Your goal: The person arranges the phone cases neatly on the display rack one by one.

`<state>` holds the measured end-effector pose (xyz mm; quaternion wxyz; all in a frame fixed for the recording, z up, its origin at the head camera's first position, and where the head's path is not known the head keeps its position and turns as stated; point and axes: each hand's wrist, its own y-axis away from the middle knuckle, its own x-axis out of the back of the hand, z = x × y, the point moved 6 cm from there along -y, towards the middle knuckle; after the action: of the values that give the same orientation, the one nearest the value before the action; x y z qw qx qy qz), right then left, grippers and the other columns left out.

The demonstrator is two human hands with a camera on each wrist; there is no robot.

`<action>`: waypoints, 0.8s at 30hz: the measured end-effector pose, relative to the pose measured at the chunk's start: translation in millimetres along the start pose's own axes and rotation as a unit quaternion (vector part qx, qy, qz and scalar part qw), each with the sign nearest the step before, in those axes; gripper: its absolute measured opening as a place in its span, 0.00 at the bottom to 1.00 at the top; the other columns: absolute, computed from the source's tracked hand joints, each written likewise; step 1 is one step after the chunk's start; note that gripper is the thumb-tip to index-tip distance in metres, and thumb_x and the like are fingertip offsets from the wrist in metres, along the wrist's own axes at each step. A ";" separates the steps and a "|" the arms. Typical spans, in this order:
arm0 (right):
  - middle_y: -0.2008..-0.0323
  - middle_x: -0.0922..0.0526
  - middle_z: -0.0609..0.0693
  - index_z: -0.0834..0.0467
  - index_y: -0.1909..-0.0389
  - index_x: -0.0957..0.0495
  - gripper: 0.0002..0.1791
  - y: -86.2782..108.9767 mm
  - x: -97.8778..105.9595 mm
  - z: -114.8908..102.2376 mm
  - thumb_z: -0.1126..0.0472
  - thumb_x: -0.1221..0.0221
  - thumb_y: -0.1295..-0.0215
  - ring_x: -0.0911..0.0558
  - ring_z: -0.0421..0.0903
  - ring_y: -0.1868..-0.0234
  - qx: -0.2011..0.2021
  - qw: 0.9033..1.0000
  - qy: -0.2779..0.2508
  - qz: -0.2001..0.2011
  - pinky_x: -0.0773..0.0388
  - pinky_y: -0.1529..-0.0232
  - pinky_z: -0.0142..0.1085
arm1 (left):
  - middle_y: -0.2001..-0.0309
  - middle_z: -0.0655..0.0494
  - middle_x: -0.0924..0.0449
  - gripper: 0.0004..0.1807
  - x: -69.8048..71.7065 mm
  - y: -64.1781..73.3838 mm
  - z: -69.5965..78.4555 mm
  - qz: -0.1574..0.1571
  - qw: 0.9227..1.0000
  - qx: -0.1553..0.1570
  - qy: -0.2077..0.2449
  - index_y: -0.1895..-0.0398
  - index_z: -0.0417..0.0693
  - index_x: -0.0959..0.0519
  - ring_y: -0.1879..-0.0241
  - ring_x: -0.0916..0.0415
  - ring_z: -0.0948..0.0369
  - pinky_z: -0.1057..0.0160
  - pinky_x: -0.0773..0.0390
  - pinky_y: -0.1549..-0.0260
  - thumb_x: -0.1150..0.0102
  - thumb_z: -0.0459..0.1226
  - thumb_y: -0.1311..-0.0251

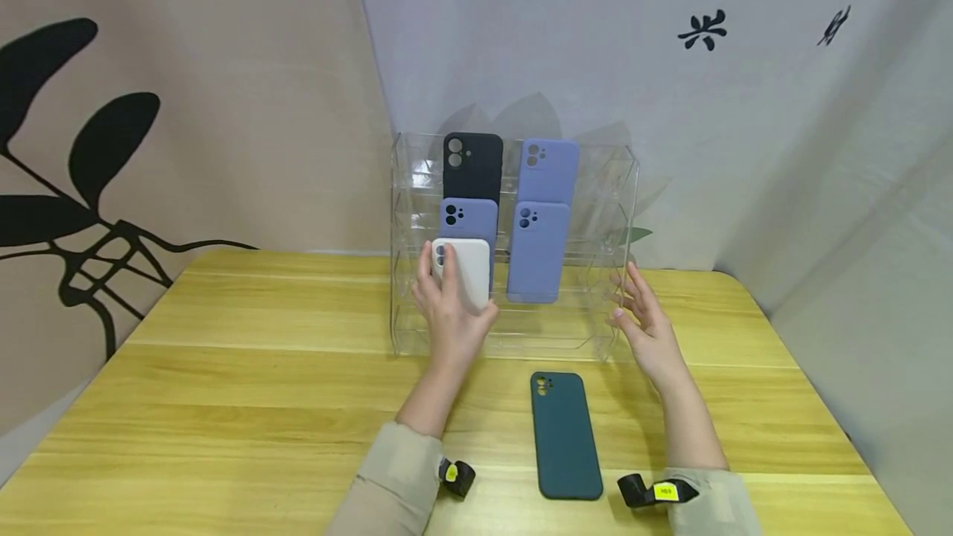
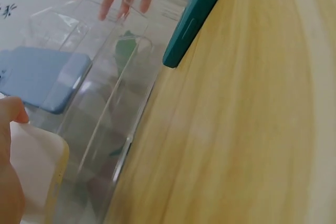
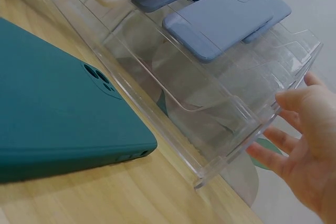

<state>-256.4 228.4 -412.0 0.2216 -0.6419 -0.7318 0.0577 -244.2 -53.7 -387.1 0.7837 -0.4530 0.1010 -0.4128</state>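
Note:
My left hand (image 1: 456,317) grips a white phone case (image 1: 473,271) by its sides, at the lower left front of a clear acrylic tiered rack (image 1: 476,346). Fingers lie over the case's upper left, beside the camera holes. At the rack's right side, my right hand (image 3: 310,140) touches the clear side panel with spread, slightly bent fingers. Behind the white case stand a lilac phone case (image 1: 467,217) and a black one (image 1: 472,165). To their right, one lilac case (image 1: 539,255) leans in front of another (image 1: 548,168).
A dark green phone case (image 1: 566,437) lies flat on the wooden table (image 1: 260,404), between my forearms and in front of the rack. Cloth (image 1: 283,89) with black printed leaves and characters hangs behind the table.

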 end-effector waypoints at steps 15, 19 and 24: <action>0.31 0.43 0.64 0.49 0.24 0.56 0.40 0.3 0.1 -0.9 0.74 0.53 0.30 0.37 0.66 0.37 -0.001 1.000 0.004 0.000 0.25 0.54 0.30 | 0.29 0.41 0.53 0.59 -10.7 16.7 -11.8 0.002 1.000 -0.001 0.007 0.28 0.46 0.42 0.36 0.50 0.39 0.39 0.39 0.44 0.24 0.26 0.72; 0.31 0.42 0.62 0.47 0.24 0.55 0.39 0.5 0.0 -1.4 0.73 0.53 0.30 0.37 0.66 0.37 -0.001 1.000 0.003 -0.001 0.25 0.54 0.29 | 0.29 0.41 0.52 0.59 -12.4 21.4 -12.2 -0.003 1.000 0.008 0.000 0.28 0.46 0.42 0.37 0.49 0.39 0.39 0.40 0.43 0.24 0.26 0.73; 0.31 0.42 0.64 0.46 0.24 0.55 0.39 0.3 -0.4 -1.4 0.74 0.53 0.30 0.37 0.66 0.37 0.002 1.000 0.003 -0.001 0.25 0.54 0.29 | 0.29 0.41 0.52 0.58 -12.2 24.8 -11.5 -0.014 1.000 0.020 -0.009 0.29 0.45 0.42 0.36 0.50 0.40 0.38 0.41 0.44 0.24 0.26 0.71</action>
<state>-255.6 227.7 -410.9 0.2246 -0.6411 -0.7316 0.0570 -244.3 -45.7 -415.9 0.7877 -0.4421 0.0799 -0.4215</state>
